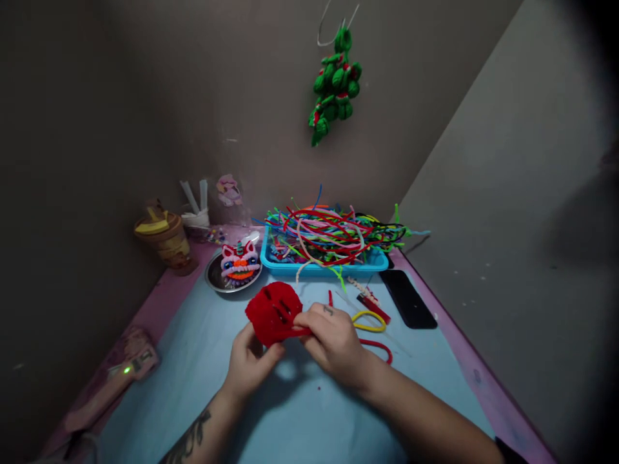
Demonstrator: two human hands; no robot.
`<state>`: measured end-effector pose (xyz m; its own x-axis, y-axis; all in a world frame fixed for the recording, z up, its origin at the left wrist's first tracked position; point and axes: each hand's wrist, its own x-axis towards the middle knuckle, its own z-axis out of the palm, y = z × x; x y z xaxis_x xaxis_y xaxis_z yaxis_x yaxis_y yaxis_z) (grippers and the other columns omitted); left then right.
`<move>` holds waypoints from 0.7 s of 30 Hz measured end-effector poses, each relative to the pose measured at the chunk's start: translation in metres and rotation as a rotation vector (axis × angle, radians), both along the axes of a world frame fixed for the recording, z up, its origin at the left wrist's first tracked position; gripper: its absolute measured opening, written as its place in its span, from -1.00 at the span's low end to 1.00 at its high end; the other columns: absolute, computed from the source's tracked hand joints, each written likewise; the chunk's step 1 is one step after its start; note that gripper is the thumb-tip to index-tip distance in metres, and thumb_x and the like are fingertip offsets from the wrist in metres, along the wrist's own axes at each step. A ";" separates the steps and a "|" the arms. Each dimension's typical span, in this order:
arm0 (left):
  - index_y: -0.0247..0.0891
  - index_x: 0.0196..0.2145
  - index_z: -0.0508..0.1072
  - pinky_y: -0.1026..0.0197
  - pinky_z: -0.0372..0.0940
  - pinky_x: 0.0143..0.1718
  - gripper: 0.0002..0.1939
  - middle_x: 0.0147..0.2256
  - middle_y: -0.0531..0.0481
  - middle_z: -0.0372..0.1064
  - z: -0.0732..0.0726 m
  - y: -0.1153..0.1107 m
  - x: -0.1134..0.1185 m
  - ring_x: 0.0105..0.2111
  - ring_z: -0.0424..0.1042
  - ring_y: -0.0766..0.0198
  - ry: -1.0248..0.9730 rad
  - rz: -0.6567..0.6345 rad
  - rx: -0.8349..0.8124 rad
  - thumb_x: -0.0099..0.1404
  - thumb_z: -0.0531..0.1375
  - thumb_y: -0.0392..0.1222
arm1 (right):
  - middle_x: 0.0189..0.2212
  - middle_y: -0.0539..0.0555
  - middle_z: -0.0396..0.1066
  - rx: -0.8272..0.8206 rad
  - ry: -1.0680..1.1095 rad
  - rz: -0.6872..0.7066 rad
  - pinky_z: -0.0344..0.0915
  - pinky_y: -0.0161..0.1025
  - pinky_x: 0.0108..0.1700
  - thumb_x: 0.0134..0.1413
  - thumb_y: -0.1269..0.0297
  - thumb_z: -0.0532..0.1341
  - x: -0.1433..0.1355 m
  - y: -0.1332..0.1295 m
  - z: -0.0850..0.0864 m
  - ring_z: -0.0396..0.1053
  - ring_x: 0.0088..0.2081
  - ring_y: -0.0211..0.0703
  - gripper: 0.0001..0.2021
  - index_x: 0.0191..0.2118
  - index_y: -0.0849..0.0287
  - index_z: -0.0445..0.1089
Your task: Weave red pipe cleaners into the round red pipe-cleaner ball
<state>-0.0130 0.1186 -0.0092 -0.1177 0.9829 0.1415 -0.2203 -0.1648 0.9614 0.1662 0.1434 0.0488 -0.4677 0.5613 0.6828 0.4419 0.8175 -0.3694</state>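
Observation:
A fuzzy red piece (273, 308) with several dark slits in its face is held up above the table between my two hands. My left hand (249, 364) grips its lower left edge between thumb and fingers. At its right edge, my right hand (331, 338) pinches a red strand that runs off the piece; it looks like a pipe cleaner. Just beyond my right hand lie a bent yellow pipe cleaner (370, 321) and a curved red pipe cleaner (382, 348). What my right fingertips cover is partly hidden.
A blue basket (324, 269) heaped with colourful pipe cleaners stands at the back. Left of it, a metal bowl (213, 278) holds a lion-head figure (240, 264). A black phone (409, 299) lies right, a pink glue-gun-like tool (118, 380) left. A brown pot (167, 238) stands back left.

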 end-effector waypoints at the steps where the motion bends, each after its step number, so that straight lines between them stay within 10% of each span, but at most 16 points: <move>1: -0.25 -0.26 0.60 0.10 0.33 -0.13 -0.57 -0.28 -0.12 0.55 0.002 0.002 0.001 -0.26 0.47 0.06 -0.106 -0.060 -0.024 -0.05 0.43 0.04 | -0.51 0.04 0.36 0.072 -0.036 -0.011 0.15 -0.27 -0.40 0.15 0.48 0.06 0.001 0.003 0.000 0.28 -0.46 -0.19 -0.83 -0.25 0.19 0.39; 7: -0.21 -0.12 0.57 0.03 0.30 0.04 -0.50 -0.11 -0.13 0.54 0.017 0.009 0.011 -0.06 0.47 0.02 -0.607 -0.190 -0.269 0.10 0.31 0.17 | -0.57 0.03 0.33 0.318 -0.233 -0.047 0.09 -0.24 -0.44 0.20 0.48 0.01 0.004 0.016 -0.005 0.24 -0.49 -0.17 -0.79 -0.26 0.19 0.38; 13: -0.28 -0.22 0.60 0.12 0.29 0.02 -0.60 -0.23 -0.11 0.57 0.012 0.010 0.010 -0.12 0.49 0.09 -0.511 0.032 -0.212 -0.01 0.43 -0.04 | -0.46 0.07 0.37 -0.033 -0.086 -0.003 0.17 -0.24 -0.40 0.26 0.19 0.08 0.009 0.019 -0.003 0.30 -0.42 -0.15 -0.81 -0.23 0.18 0.35; 21: -0.25 -0.26 0.61 0.15 0.29 -0.01 -0.62 -0.24 -0.08 0.57 0.005 0.011 0.009 -0.17 0.49 0.16 -0.416 0.096 -0.200 -0.05 0.45 -0.06 | -0.37 0.08 0.42 -0.187 0.212 0.019 0.34 -0.28 -0.26 0.20 0.49 0.10 0.008 0.015 0.002 0.40 -0.29 -0.19 -0.81 -0.21 0.15 0.44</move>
<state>-0.0043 0.1300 -0.0046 -0.2160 0.9679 -0.1284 -0.5864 -0.0234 0.8097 0.1739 0.1584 0.0506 -0.3368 0.6791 0.6522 0.3240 0.7340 -0.5969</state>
